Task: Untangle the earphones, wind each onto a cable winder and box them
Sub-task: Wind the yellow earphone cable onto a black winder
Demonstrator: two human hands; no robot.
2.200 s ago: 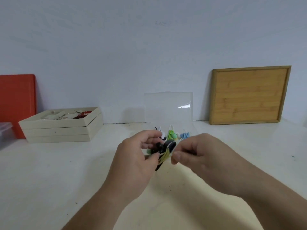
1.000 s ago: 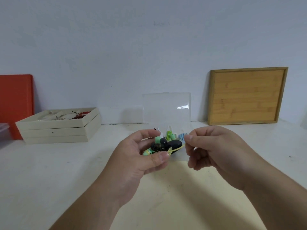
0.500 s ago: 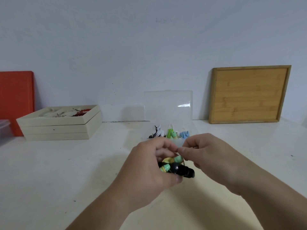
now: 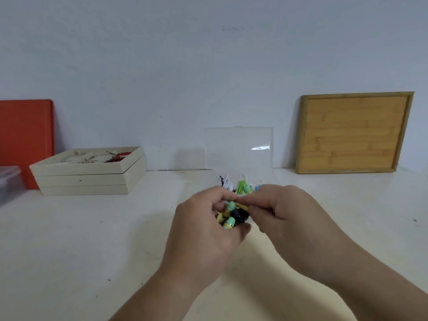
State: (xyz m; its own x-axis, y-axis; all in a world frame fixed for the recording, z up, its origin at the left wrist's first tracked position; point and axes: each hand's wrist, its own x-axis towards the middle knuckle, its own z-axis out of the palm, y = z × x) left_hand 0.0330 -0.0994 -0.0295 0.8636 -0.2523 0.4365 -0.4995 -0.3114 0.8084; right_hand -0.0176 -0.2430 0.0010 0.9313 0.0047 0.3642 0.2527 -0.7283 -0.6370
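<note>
Above the white table, my left hand (image 4: pixel 203 230) cups a black cable winder (image 4: pixel 239 216) wrapped in yellow-green earphone cable, with two mint earbuds (image 4: pixel 230 206) showing between the fingers. My right hand (image 4: pixel 284 214) pinches the yellow cable (image 4: pixel 242 205) just right of the winder, fingertips almost touching the left hand's. Behind the hands stands a clear plastic box (image 4: pixel 238 149) with its lid up. Inside it are wound earphones: a black-and-white set (image 4: pixel 225 181), a green set (image 4: pixel 242 186) and a blue set (image 4: pixel 258 187), partly hidden by my hands.
A stack of cream trays (image 4: pixel 88 172) holding small items stands at the back left, with an orange board (image 4: pixel 25 133) and a clear container (image 4: pixel 9 181) beside it. A bamboo tray (image 4: pixel 354 133) leans on the wall at the back right.
Both hands have kept turning the winder and feeding cable onto it. Since half a second ago the winder sits deeper inside my left hand and the right fingers have closed in on it.
</note>
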